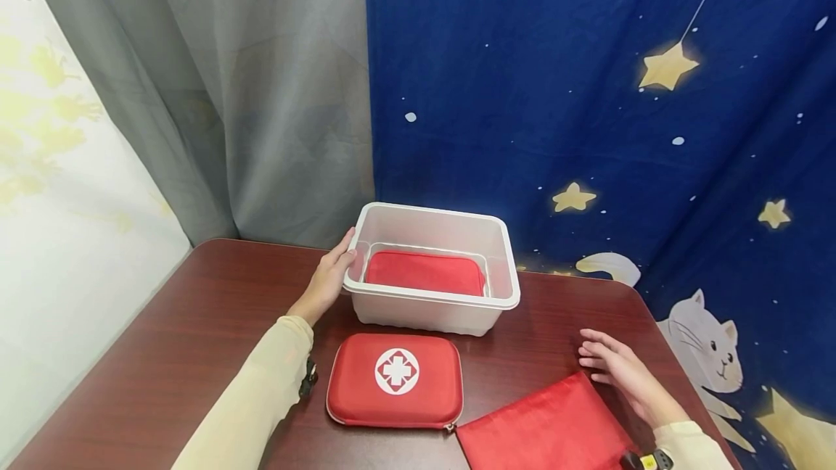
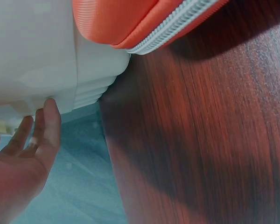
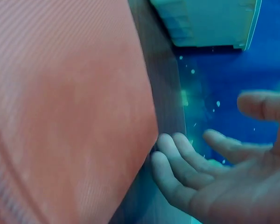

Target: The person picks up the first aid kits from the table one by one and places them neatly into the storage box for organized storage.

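Note:
A whitish plastic bin (image 1: 424, 318) stands near the table's back edge, with a flat red fabric item (image 1: 424, 272) lying inside. My left hand (image 1: 329, 274) is at its left side; in the left wrist view its fairly straight fingers (image 2: 50, 119) touch the outer wall. A red zippered first-aid case (image 1: 366, 383) with a white cross emblem lies in front of the bin. To the right is a flat red pouch (image 1: 542, 426), partly cut off by the frame. Beside the pouch's upper corner, my right hand (image 1: 623, 372) has loosely bent fingers and holds nothing.
All of this is on a dark reddish-brown wooden table (image 1: 215, 325). Behind it hang a grey curtain (image 1: 287, 107) and a blue curtain (image 1: 496, 93) with stars and a cat. A pale patterned surface (image 1: 78, 238) is at the left.

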Demonstrator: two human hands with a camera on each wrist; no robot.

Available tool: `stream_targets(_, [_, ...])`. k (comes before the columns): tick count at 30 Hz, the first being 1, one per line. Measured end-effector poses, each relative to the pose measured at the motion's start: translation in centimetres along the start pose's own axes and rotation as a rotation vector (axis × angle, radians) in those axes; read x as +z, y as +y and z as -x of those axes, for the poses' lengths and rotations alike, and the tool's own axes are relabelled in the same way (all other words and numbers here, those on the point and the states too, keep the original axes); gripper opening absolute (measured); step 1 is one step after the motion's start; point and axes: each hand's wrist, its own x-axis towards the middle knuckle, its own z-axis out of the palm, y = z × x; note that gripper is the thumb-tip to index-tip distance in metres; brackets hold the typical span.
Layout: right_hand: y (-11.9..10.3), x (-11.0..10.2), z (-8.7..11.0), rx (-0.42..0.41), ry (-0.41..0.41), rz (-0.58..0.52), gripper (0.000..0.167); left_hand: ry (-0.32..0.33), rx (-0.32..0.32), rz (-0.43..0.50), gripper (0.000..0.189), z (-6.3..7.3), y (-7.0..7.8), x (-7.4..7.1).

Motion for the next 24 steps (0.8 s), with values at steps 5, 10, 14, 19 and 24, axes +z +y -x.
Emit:
stream_targets(5, [0.8, -0.1, 0.4, -0.041, -0.084, 0.092, 0.069, 0.003, -0.003, 0.007, 0.053, -0.1, 0.0, 0.2])
stream_targets(10, [0.9, -0.1, 1.1, -0.066, -0.13, 0.131, 0.074, 0.007, -0.007, 0.018, 0.053, -0.1, 0.0, 0.2])
stream_targets(14, [1.1, 0.1, 1.5, -0.085, -0.142, 0.124, 0.076, 0.007, -0.004, 0.016, 0.053, -0.1, 0.1, 0.2])
stream_targets(19, [1.3, 0.3, 1.6, -0.098, -0.162, 0.154, 0.079, 0.006, -0.01, 0.027, 0.053, 0.0, -0.1, 0.1])
stream_targets(24, [1.6, 0.4, 1.6, -0.137, -0.194, 0.163, 0.084, 0.003, -0.008, 0.035, 0.053, 0.0, 0.1, 0.1])
